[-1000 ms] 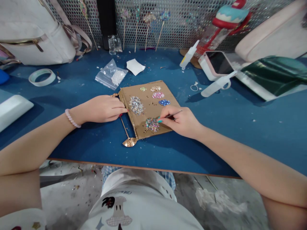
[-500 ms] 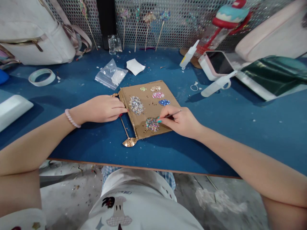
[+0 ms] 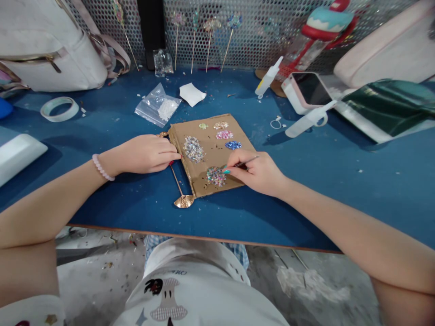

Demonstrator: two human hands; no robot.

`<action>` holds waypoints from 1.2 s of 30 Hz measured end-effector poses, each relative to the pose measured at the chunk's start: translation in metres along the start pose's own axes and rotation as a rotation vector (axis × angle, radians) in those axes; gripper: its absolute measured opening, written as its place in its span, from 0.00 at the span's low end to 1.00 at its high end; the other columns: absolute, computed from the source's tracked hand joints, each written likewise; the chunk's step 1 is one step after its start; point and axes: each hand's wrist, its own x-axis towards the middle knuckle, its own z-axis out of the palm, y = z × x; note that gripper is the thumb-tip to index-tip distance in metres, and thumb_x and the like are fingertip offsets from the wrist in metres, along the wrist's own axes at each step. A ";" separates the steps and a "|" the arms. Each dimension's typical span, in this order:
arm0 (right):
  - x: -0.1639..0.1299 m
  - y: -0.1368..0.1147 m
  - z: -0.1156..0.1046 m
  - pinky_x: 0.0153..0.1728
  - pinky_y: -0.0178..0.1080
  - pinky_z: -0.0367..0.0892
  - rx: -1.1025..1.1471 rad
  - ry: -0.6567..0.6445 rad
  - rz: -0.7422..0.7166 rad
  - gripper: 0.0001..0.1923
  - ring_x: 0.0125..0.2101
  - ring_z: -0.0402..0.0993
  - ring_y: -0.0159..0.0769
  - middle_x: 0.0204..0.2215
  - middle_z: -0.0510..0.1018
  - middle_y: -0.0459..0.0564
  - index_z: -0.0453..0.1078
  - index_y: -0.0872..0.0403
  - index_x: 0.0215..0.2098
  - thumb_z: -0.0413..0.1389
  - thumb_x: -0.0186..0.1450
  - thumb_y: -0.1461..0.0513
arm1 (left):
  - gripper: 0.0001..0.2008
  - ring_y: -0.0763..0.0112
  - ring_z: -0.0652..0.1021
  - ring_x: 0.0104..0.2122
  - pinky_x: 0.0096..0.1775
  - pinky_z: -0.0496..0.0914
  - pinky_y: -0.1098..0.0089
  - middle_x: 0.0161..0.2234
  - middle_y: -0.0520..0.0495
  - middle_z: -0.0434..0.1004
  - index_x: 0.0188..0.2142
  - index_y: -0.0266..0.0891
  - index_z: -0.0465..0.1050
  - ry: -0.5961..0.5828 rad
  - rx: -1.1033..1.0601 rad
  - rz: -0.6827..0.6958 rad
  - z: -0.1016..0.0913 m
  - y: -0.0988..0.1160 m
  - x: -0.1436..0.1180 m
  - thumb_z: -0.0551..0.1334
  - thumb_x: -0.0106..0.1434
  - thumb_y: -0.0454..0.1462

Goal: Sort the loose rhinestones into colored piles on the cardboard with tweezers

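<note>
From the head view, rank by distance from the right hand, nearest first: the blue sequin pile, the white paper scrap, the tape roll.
From the right hand:
1. Blue sequin pile, on the cardboard just beyond the fingers.
2. White paper scrap, farther back, centre.
3. Tape roll, far left.

Pink bead bracelet point(image 3: 101, 168), apparently teal-painted nails (right hand point(image 3: 260, 174)).

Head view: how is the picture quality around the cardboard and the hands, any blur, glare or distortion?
Head view: sharp and evenly lit at the cardboard; the right hand with its thin pick and the left hand show no motion blur; soft shadows lie under both forearms on the blue table; wide-angle bending stretches the arms and edges; the mesh panel behind looks softer.
</note>
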 end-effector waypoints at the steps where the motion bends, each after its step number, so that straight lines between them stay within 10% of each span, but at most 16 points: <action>1: 0.000 0.000 0.000 0.23 0.35 0.56 0.000 0.002 -0.003 0.17 0.20 0.64 0.29 0.20 0.72 0.45 0.66 0.52 0.25 0.54 0.67 0.52 | 0.18 0.67 0.78 0.46 0.44 0.70 0.68 0.45 0.43 0.81 0.52 0.40 0.74 0.003 0.000 0.003 0.000 0.000 0.000 0.49 0.73 0.38; 36: 0.001 -0.003 0.000 0.24 0.36 0.57 -0.015 -0.023 0.014 0.15 0.21 0.65 0.30 0.21 0.73 0.46 0.65 0.52 0.24 0.53 0.66 0.54 | 0.17 0.65 0.79 0.44 0.42 0.71 0.67 0.44 0.40 0.81 0.51 0.39 0.76 0.063 -0.019 0.028 0.000 0.000 0.001 0.50 0.72 0.37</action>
